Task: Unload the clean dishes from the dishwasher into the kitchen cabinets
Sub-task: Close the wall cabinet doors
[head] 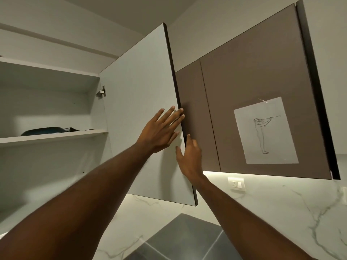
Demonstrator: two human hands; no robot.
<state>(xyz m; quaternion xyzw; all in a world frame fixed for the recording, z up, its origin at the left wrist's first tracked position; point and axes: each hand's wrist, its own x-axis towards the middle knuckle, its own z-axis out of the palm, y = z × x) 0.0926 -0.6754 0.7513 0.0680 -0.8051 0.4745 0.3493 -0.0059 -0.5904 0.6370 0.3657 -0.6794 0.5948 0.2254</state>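
Two bare forearms reach up. The left hand (pixel 159 132) lies flat and spread on the pale inner face of the open cabinet door (pixel 139 113); the right hand (pixel 189 156) curls its grip around that door's dark edge. A dark shallow pan (pixel 45 130) sits on the white shelf (pixel 52 136) inside.

The cabinet door (pixel 142 113) stood open. The left hand (pixel 159 132) lay flat against its pale inner face, fingers (pixel 173 114) spread at the dark edge, while the right hand (pixel 189 156) gripped that edge just below. A dark pan (pixel 45 130) sat on the shelf (pixel 52 136) inside.
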